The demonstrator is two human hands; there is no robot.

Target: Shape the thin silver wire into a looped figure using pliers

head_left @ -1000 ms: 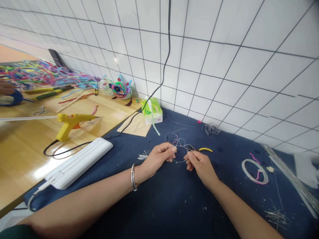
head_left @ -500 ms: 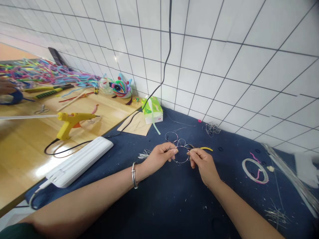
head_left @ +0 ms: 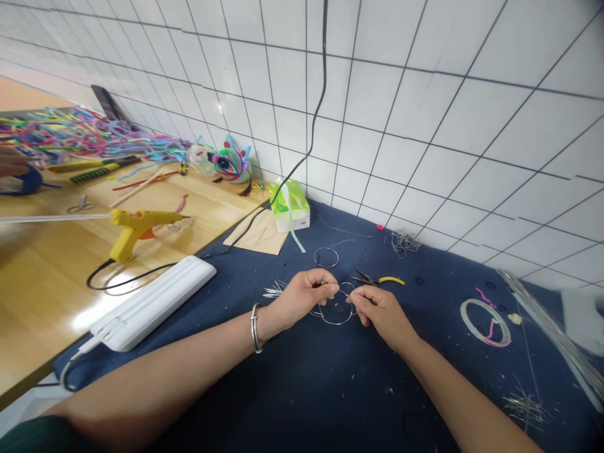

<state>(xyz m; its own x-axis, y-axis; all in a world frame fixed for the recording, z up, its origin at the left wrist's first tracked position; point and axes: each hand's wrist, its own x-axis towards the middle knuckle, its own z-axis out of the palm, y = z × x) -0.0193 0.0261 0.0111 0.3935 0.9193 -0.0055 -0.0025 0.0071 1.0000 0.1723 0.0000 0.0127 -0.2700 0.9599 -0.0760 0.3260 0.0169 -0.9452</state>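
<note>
Two hands, left hand (head_left: pixel 306 294) and right hand (head_left: pixel 377 309), one wire ring frame (head_left: pixel 336 311), one loose wire ring (head_left: pixel 326 257), one pair of pliers (head_left: pixel 377 279), one glue gun (head_left: pixel 134 225), one tissue box (head_left: pixel 290 206).

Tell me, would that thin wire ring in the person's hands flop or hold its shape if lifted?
The wire ring, pinched between left hand and right hand, keeps a round outline, so it probably holds shape yet bends easily. It looks very thin, likely light. Lying flat on the blue cloth, it seems unlikely to roll.
</note>
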